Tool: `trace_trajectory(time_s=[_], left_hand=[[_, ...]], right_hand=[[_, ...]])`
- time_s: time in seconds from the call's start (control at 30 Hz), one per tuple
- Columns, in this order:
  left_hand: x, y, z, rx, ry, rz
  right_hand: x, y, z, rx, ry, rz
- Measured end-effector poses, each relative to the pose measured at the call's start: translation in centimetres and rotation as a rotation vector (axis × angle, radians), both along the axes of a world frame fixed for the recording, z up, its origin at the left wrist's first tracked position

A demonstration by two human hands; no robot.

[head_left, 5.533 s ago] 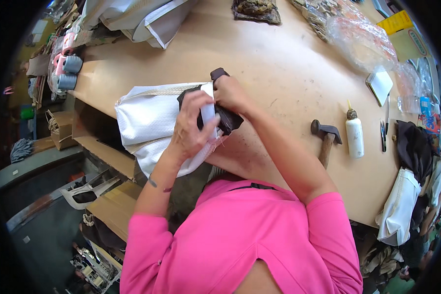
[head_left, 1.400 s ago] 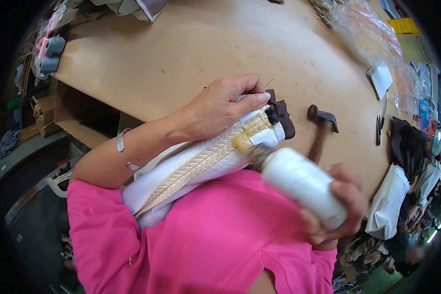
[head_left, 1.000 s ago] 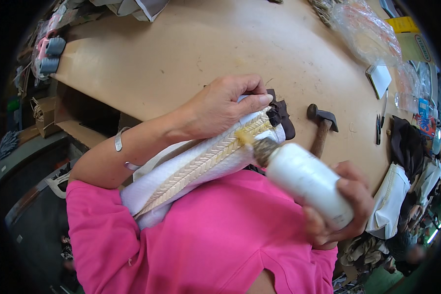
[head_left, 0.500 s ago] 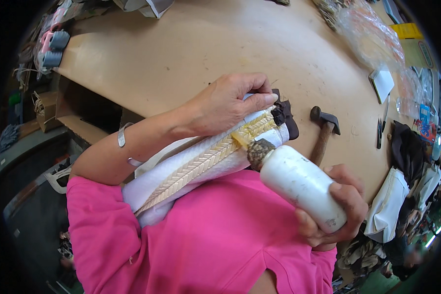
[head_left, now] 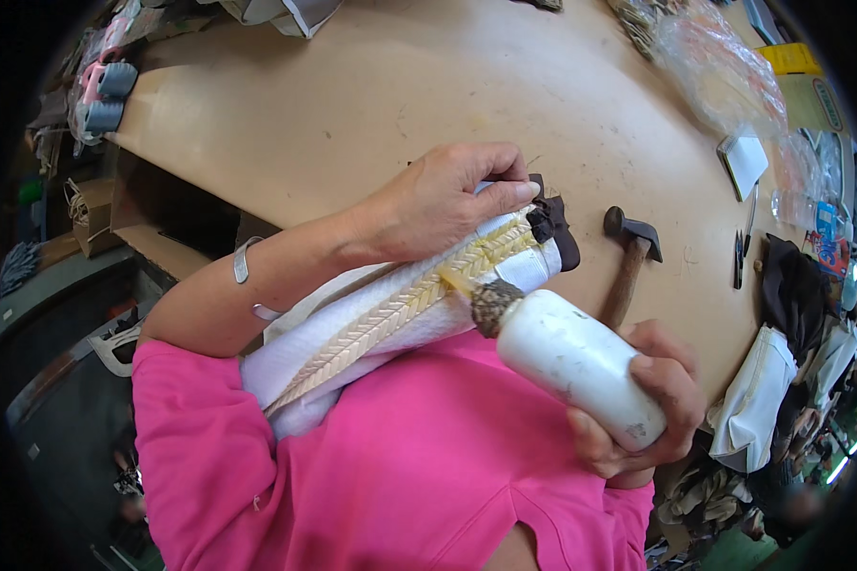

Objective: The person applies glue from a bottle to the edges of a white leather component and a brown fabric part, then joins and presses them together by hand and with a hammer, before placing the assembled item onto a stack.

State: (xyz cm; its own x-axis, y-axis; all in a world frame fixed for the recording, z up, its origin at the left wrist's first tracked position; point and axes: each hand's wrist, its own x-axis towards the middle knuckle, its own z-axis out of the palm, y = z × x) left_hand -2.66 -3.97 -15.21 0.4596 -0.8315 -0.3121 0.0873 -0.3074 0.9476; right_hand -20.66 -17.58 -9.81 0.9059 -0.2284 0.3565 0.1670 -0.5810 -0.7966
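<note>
One white bottle [head_left: 581, 369], one oval label [head_left: 827, 105]

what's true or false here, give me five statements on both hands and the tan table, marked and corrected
The right hand grips a white cylindrical plastic bottle. True.
The bottle stands upright on its base. False: it is held tilted.
The left hand holds a white textured fabric piece with cream braided trim. True.
A wooden-handled hammer with a dark head lies on the tan table. True.
The hammer lies left of the fabric piece. False: it lies to its right.
</note>
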Motion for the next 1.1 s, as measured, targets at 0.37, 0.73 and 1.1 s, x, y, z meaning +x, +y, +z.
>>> trace_trajectory(time_s=[0.37,0.73,1.1], left_hand=[[0.0,0.0,-0.1,0.011,0.023,0.003],[0.3,0.3,-0.6,0.026,0.056,0.009],[0.6,3.7,5.4,-0.122,0.166,0.148]], right_hand=[[0.1,-0.5,-0.4,0.018,-0.030,0.109],[-1.6,-1.9,-4.1,0.644,-0.030,-0.044],[-4.2,-16.0,-15.4,0.792,-0.116,-0.633]])
